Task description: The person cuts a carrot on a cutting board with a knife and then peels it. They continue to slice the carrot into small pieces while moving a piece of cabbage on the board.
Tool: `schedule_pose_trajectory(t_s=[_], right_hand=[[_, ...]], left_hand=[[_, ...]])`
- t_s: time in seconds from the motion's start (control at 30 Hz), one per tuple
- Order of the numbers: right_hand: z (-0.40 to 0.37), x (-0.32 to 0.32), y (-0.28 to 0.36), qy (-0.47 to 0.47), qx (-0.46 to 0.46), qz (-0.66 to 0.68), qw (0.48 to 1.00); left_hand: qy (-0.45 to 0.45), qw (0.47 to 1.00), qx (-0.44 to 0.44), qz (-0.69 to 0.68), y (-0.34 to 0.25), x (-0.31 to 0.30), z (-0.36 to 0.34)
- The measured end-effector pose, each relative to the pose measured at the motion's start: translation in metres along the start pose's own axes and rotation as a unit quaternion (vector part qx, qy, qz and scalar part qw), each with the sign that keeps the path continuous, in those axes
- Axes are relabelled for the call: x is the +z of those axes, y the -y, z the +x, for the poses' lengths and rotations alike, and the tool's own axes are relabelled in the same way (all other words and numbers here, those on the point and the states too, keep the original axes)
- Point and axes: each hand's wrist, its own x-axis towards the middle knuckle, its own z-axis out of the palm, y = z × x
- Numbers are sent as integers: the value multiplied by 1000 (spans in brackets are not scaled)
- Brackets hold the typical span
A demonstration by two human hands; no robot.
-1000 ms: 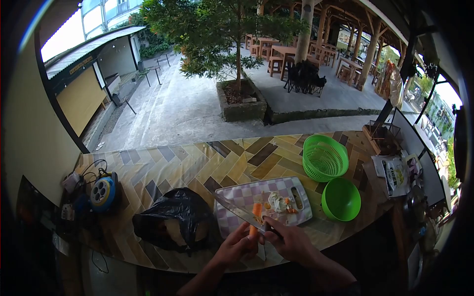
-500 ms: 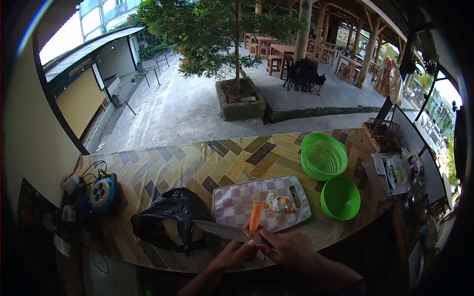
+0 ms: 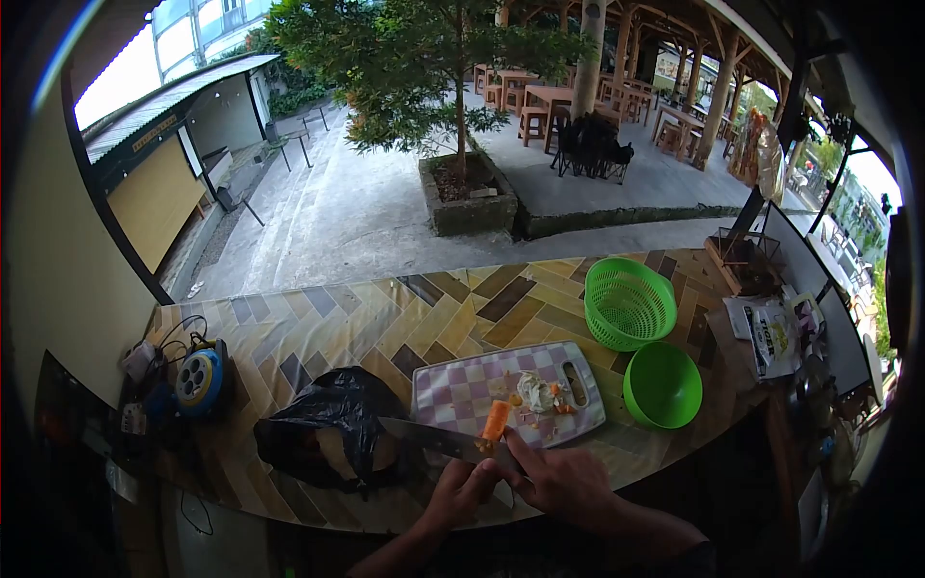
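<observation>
An orange carrot point(image 3: 495, 422) stands tilted above the near edge of a purple-and-white checkered cutting board point(image 3: 448, 385). My left hand point(image 3: 462, 487) is closed on the carrot's lower end, partly hidden behind the blade. Closed around a knife point(image 3: 429, 437), my right hand point(image 3: 564, 482) covers its handle, while the broad blade points left and crosses the carrot's base. The thumbs come close together there. On the board lie a pale crumpled heap point(image 3: 536, 390) and orange bits point(image 3: 563, 408).
A black plastic bag point(image 3: 352, 409) sits left of the board. To the right are a green colander point(image 3: 631, 303) and a green bowl point(image 3: 665, 387). A cable reel point(image 3: 199, 378) stands far left, with packets point(image 3: 771, 337) far right.
The knife blade has turned, its face now darker, and lies higher along the carrot. The carrot leans slightly more, and less of it shows. Both hands have shifted only a little.
</observation>
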Motion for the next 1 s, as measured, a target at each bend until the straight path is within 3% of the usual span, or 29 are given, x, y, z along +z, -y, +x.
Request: schedule_pose_trajectory(t_s=[0.13, 0.33, 0.63, 1.0], right_hand=[[1, -1, 2, -10, 5, -14, 1000], [5, 1, 3, -36, 8, -16, 999], [13, -9, 6, -3, 51, 1, 999], [23, -6, -14, -55, 127, 45, 989]], left_hand=[[-15, 999, 4, 33, 13, -5, 2], [-107, 994, 26, -2, 2, 8, 1], [-103, 994, 36, -15, 1, 6, 5], [-55, 998, -19, -19, -3, 0, 3]])
